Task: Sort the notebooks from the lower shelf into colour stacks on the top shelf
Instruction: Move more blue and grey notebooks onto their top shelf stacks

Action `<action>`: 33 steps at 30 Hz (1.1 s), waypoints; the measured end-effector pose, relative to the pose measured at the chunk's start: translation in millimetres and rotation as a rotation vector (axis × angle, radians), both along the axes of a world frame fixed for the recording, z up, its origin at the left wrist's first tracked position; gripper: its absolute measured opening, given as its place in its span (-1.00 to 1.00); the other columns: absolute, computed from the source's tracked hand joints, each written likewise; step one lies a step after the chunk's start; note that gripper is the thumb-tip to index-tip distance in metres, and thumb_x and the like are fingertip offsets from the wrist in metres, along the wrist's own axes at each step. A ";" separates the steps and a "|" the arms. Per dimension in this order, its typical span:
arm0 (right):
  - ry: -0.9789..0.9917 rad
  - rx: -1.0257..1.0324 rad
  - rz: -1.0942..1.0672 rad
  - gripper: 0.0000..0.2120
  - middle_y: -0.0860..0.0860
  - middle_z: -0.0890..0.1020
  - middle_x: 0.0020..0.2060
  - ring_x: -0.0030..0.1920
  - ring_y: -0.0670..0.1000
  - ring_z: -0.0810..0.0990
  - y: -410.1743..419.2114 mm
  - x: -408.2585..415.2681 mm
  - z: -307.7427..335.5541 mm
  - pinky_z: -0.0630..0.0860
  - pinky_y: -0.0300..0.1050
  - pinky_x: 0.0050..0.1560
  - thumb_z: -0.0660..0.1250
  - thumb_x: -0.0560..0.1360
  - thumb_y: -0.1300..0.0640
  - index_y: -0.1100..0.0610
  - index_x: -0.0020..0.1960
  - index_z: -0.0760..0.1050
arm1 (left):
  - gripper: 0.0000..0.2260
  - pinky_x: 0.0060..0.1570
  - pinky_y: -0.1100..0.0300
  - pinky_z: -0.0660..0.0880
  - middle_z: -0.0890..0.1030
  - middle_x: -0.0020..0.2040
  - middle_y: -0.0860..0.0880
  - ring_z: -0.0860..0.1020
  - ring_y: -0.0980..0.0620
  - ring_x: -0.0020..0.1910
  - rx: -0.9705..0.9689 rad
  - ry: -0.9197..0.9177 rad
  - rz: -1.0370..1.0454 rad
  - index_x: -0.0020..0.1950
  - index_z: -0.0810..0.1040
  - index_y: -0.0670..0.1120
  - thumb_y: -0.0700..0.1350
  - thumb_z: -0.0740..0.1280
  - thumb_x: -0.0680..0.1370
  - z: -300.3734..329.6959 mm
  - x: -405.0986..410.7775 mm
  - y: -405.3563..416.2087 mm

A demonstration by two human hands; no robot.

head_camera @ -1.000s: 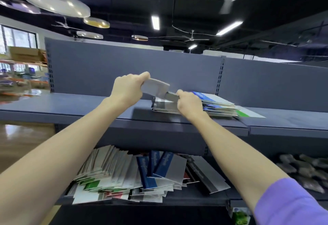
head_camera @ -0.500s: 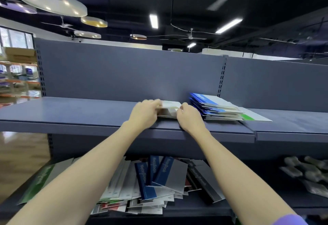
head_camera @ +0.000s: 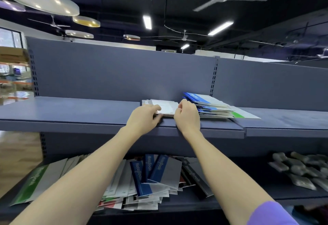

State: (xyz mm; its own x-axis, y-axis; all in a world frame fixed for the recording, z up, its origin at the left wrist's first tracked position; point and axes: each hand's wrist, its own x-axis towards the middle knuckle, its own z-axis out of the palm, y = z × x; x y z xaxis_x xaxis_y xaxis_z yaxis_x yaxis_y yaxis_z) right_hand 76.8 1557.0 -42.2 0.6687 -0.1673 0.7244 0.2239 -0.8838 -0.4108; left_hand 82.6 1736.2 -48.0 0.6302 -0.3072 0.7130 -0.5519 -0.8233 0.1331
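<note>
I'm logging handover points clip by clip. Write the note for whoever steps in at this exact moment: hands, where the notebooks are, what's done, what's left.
Left hand: fingers curled on the near left edge of the small grey stack on the top shelf.
Right hand: fingers curled at that stack's right edge.
Done: grey stack laid down; blue stack sits just to its right, with one green notebook under it, sticking out to the right.
Left: the mixed pile of blue, green, red and dark notebooks on the lower shelf remains to be sorted.
</note>
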 end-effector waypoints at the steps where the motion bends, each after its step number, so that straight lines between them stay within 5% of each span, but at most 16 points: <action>1: -0.057 -0.030 0.029 -0.95 0.11 0.55 -0.14 -0.07 0.16 0.44 -0.2 -4.7 -3.8 0.44 0.13 -0.02 0.19 0.50 0.26 0.19 -0.09 0.43 | -0.79 -0.07 0.02 0.51 0.65 -0.04 0.00 0.56 -0.10 -0.04 0.004 -0.020 -0.033 0.13 0.59 -0.03 0.03 0.28 0.60 -3.2 -6.6 -1.6; 6: -0.236 -0.250 0.187 -0.97 0.08 0.43 -0.20 -0.18 0.10 0.37 -16.8 -41.3 -37.6 0.37 0.04 -0.15 0.24 0.49 0.23 0.19 -0.10 0.39 | -0.87 -0.05 0.05 0.47 0.63 -0.03 -0.01 0.55 -0.07 -0.05 0.092 -0.172 -0.218 0.05 0.58 -0.11 -0.10 0.30 0.57 -28.0 -39.1 -18.0; 12: -0.177 -0.282 0.141 -0.93 0.05 0.45 -0.23 -0.22 0.08 0.38 -62.0 -85.1 -100.3 0.38 0.03 -0.16 0.31 0.48 0.26 0.19 -0.11 0.41 | -0.89 -0.10 0.06 0.41 0.55 -0.07 -0.06 0.46 -0.08 -0.11 0.104 -0.381 -0.302 -0.01 0.58 -0.13 -0.17 0.27 0.57 -73.8 -70.2 -45.8; 17: 0.198 -0.424 -0.036 -0.88 0.05 0.48 -0.17 -0.17 0.12 0.46 -85.9 -103.2 -167.9 0.42 0.03 -0.15 0.29 0.42 0.16 0.15 -0.06 0.43 | -0.75 -0.15 0.06 0.44 0.54 -0.09 -0.02 0.52 -0.09 -0.15 0.328 -0.026 -0.310 0.07 0.55 -0.07 -0.04 0.12 0.58 -154.3 -71.1 -54.2; 21: 0.548 -0.399 -0.106 -0.74 0.10 0.51 0.05 0.05 0.16 0.49 -100.8 -108.3 -203.3 0.39 0.02 0.01 0.23 0.52 0.08 0.15 0.16 0.43 | -0.75 0.03 0.08 0.36 0.52 0.12 -0.02 0.49 -0.10 0.10 0.449 0.262 -0.224 0.29 0.45 -0.03 -0.04 0.15 0.64 -186.3 -69.3 -55.8; 33: 0.798 -0.272 -0.029 -0.57 0.11 0.48 0.28 0.26 0.20 0.47 -127.7 -87.3 -265.3 0.41 0.01 0.24 0.21 0.56 0.02 0.13 0.39 0.38 | -0.56 0.34 0.02 0.31 0.41 0.43 -0.07 0.35 -0.12 0.40 0.479 0.558 -0.064 0.51 0.28 -0.04 0.02 0.18 0.64 -233.6 -53.1 -80.8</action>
State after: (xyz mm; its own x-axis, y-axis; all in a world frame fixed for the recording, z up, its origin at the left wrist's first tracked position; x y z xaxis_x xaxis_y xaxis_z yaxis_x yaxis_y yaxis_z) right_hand -10.5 1429.3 -307.5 0.9953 -0.0801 0.0536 -0.0673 -0.9758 -0.2079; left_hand 29.5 1655.3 -281.7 0.8305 -0.5527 0.0698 -0.5560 -0.8301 0.0425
